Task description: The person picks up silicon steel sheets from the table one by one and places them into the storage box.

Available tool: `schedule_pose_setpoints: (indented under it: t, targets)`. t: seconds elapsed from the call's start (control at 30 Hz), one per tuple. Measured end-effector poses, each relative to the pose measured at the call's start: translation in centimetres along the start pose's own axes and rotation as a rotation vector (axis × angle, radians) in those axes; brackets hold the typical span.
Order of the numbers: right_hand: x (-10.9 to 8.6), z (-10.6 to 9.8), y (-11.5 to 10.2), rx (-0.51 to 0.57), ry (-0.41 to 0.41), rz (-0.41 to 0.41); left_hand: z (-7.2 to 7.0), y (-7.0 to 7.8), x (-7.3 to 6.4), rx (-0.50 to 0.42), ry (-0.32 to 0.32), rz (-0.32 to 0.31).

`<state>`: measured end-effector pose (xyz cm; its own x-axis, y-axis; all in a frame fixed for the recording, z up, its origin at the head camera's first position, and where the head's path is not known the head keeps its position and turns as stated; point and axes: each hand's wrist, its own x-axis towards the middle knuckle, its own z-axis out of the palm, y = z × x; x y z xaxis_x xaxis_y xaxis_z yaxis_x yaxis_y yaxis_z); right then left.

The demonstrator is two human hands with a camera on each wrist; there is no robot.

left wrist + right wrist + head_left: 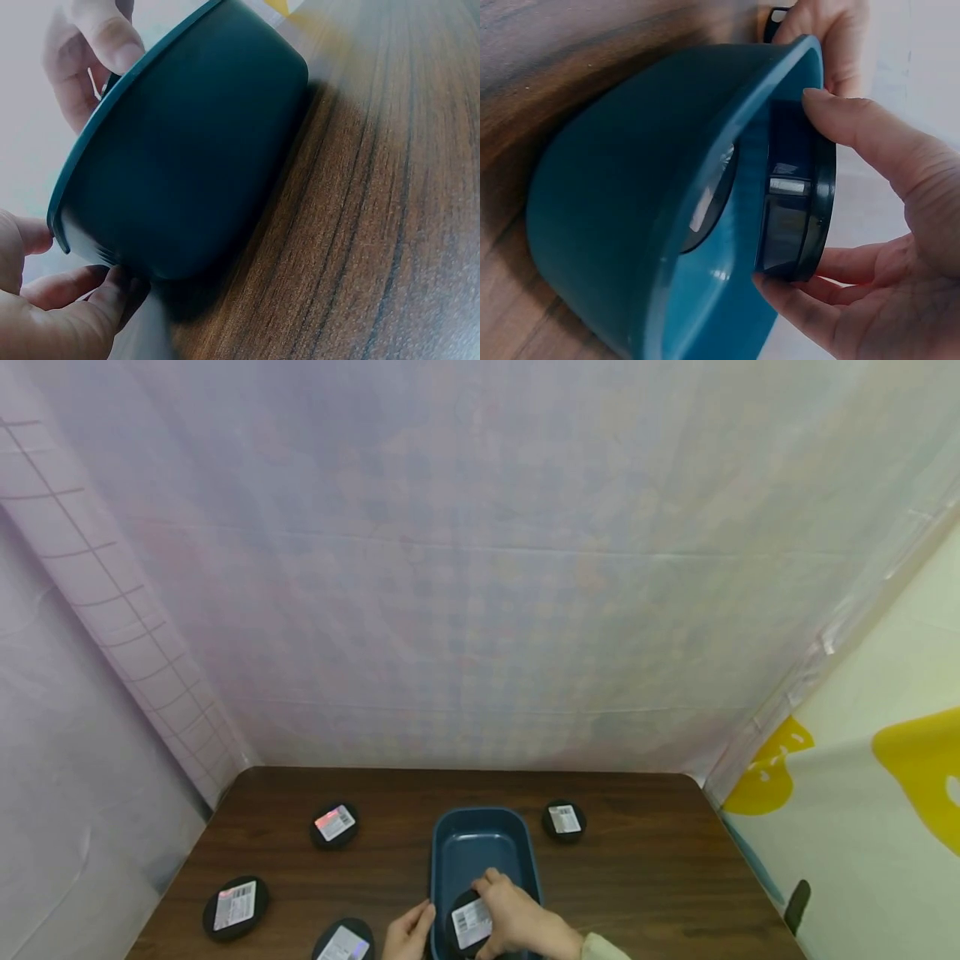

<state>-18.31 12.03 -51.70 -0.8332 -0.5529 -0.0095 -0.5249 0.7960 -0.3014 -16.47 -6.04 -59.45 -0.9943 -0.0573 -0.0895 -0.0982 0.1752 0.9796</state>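
Observation:
A deep teal-blue plastic bin (480, 852) stands at the front middle of the table. My left hand (408, 935) grips its near left side, thumb at the rim and fingers under it in the left wrist view. With thumb and fingers spread across it, my right hand (517, 920) holds a round black container (471, 923) by its edge, a white barcode label facing up. The right wrist view shows this container (795, 202) tilted at the bin's mouth, partly inside. Another round dark container (714, 199) with a pale label lies in the bin, partly hidden by the wall.
Similar round black containers with labels lie on the brown wooden table (637, 877): one (564, 821) right of the bin, others at far left (334, 825), left (236, 907) and near left (345, 941). Pale curtains (480, 610) close off the back and sides.

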Motion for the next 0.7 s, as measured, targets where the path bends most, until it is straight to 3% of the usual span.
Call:
schedule_pose_setpoints:
  t: [0.47, 0.7]
  targets:
    - [-0.4, 1.3, 0.4, 0.024, -0.030, -0.005, 0.1, -0.1, -0.1, 0.005, 0.024, 0.009]
    - [-0.5, 1.6, 0.4, -0.035, -0.044, -0.019, 0.0, -0.1, -0.1, -0.022, 0.010, 0.029]
